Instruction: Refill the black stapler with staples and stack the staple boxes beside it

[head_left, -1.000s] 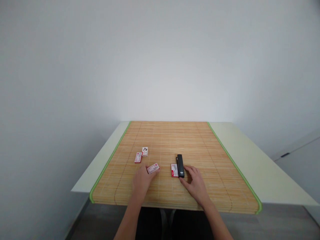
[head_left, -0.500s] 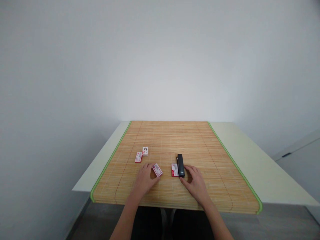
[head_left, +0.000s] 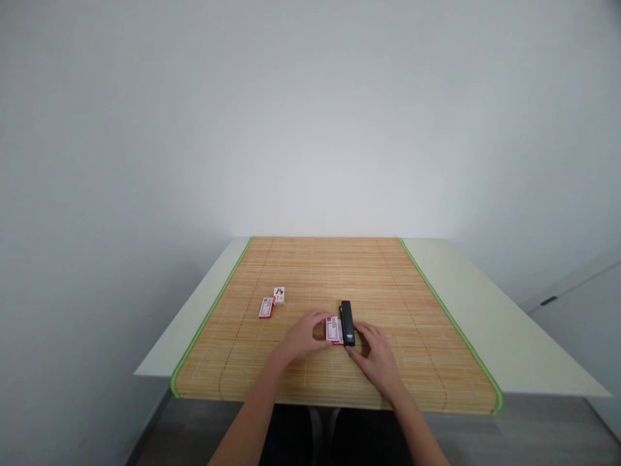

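Observation:
My left hand [head_left: 305,336] grips a small red-and-white staple box [head_left: 332,329] between thumb and fingers. This box overlaps a second red-and-white box [head_left: 340,331], of which only the right part shows. Just right of both lies a black stapler [head_left: 348,323], pointing away from me. My right hand [head_left: 377,358] has its thumb at the stapler's near end and its fingers along the right side. Further left, a box with a red-framed label [head_left: 266,307] touches a white box with a dark picture [head_left: 279,295].
A bamboo mat [head_left: 383,278] with green edging covers the middle of the white table [head_left: 451,291]. Behind the table rises a plain wall [head_left: 320,129]. The mat's front edge runs close to my legs.
My left hand has carried its staple box to the right, onto the box beside the stapler. My right hand stays at the stapler. The view has shifted slightly.

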The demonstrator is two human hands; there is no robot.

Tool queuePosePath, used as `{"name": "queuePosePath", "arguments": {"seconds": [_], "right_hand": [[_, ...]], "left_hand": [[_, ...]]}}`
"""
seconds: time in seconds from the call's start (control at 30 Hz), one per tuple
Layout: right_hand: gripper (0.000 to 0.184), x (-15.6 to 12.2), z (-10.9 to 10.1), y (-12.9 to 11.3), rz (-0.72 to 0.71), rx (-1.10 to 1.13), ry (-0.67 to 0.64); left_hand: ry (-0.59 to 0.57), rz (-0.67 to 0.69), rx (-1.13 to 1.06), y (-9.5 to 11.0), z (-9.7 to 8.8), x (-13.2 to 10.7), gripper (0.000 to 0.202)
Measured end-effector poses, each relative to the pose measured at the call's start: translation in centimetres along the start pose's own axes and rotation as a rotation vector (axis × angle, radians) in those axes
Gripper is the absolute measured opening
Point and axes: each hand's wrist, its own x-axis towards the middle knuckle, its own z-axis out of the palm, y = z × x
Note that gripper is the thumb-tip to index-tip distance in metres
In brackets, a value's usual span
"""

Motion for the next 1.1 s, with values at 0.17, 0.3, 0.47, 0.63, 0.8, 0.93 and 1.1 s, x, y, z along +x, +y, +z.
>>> {"name": "queuePosePath", "arguments": {"seconds": [0.17,0.3,0.47,0.63,0.8,0.93,1.1], "right_hand": [[0.044,-0.1,0.2,0.1,0.013,0.004,-0.003],[0.045,-0.1,0.4,0.3,0.018,0.023,-0.029],[0.046,-0.2,0.6,0.5,0.009,0.010,-0.019],[0.045,-0.2,0.6,0.4,0.009,0.009,-0.018],[0.047,-0.3,0.7,0.6,0.012,0.027,-0.009],[0.051,-0.4,0.8,0.8,0.014,0.036,0.002],[0.052,-0.4,0.8,0.6,0.022,0.022,-0.004]], "left_hand": [[0.014,-0.028,-0.015,0.0,0.9,-0.1,0.071],[0.064,-0.011,-0.052,0.3,1.8,-0.1,0.069],[0.070,-0.023,-0.089,0.1,2.1,-0.2,0.070],[0.066,-0.056,-0.095,0.0,2.9,-0.3,0.073],[0.153,-0.135,-0.067,0.3,1.5,-1.9,0.093],[0.360,-0.238,0.087,-2.5,-4.7,-4.5,0.053],[0.371,-0.306,0.338,-7.7,-12.1,-6.7,0.072]]}}
